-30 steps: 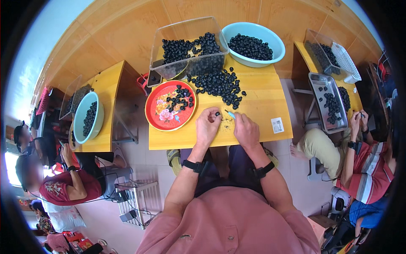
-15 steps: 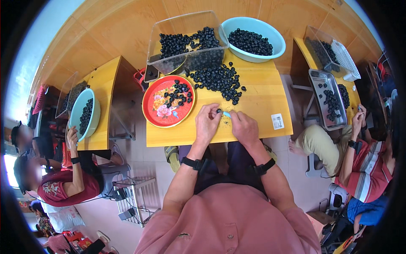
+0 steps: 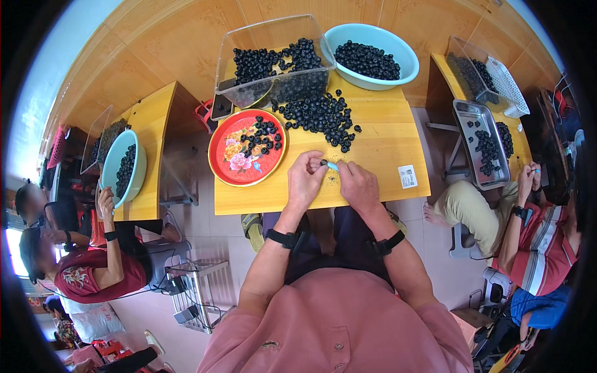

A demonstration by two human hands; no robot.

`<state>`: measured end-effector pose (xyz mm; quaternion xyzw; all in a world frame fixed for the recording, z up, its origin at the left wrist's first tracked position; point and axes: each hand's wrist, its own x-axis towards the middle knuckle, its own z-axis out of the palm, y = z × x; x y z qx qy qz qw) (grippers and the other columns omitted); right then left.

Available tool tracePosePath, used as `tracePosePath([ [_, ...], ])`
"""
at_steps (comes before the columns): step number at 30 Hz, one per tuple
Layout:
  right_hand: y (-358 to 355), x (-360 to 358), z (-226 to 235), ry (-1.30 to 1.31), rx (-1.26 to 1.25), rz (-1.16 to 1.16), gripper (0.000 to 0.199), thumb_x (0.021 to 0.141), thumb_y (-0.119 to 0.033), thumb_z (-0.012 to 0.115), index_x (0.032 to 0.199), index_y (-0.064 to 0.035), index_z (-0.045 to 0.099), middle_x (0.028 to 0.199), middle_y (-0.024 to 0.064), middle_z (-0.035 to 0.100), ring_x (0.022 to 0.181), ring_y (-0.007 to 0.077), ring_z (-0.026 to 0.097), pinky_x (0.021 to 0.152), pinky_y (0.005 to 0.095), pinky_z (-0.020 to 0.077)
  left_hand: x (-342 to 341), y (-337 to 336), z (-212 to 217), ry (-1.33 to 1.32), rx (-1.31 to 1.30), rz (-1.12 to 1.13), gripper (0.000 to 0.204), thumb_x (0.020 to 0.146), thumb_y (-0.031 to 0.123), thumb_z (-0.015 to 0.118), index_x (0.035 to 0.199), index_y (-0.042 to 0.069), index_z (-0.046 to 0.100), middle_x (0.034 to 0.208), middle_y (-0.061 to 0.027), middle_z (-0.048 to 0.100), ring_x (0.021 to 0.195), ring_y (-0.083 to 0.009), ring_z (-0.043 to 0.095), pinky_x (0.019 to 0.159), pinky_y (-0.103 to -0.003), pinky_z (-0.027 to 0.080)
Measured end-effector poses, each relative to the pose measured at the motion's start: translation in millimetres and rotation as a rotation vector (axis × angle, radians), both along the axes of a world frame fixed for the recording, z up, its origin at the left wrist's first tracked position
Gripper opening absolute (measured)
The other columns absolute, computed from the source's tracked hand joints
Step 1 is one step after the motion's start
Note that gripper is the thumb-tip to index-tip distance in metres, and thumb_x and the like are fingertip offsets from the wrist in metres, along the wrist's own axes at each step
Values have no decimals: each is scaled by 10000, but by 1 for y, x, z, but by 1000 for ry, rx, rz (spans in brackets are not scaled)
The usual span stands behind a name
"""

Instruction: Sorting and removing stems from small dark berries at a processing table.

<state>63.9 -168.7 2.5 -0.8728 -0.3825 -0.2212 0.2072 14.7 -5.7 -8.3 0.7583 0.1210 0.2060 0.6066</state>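
Holding dark bead [image 3: 324, 163], red tray [image 3: 219, 148] part-filled, teal basin [image 3: 405, 57] heaped

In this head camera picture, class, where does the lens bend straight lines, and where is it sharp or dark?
Head view: the yellow wooden table edges bow toward the rim; a black vignette rings the frame; the hands, left hand and right hand, sit sharp near the centre under even daylight, with no strong glare on the clear plastic tub.
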Motion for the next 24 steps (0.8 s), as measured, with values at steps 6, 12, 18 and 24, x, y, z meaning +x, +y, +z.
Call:
tracePosePath([
  [6, -1, 2, -3, 39, -12, -65, 152, 906, -95, 621, 1047, -68, 672, 786, 78, 611, 698, 252, 688, 583, 394, 564, 1, 1, -1, 42, -82, -15, 341, 890, -68, 769, 1197, -12, 631, 923, -21, 680, 831, -76, 651, 770, -239, 552],
  [12, 1, 5, -2, 47, -35, -117, 146, 914, -103, 603, 1048, -75, 652, 798, 83, 622, 703, 270, 695, 587, 408, 567, 1, 2, 1, -25, -65, 54, 259, 889, -46, 782, 1128, -23, 685, 918, -28, 654, 818, -89, 649, 759, -238, 542],
  [18, -1, 3, -5, 40, -16, -116, 144, 915, -99, 596, 1048, -81, 648, 801, 85, 620, 702, 273, 697, 595, 416, 566, -6, 2, 12, -39, 123, 108, 152, 866, 8, 796, 1014, -5, 764, 881, -89, 635, 748, -172, 631, 697, -307, 518],
  [24, -2, 1, -4, 52, -20, -114, 146, 905, -89, 601, 1042, -83, 650, 792, 87, 599, 685, 278, 684, 591, 418, 563, -13, 38, 40, -138, 400, 238, 158, 859, -1, 778, 1012, 13, 741, 927, -112, 686, 828, -220, 681, 749, -332, 555],
])
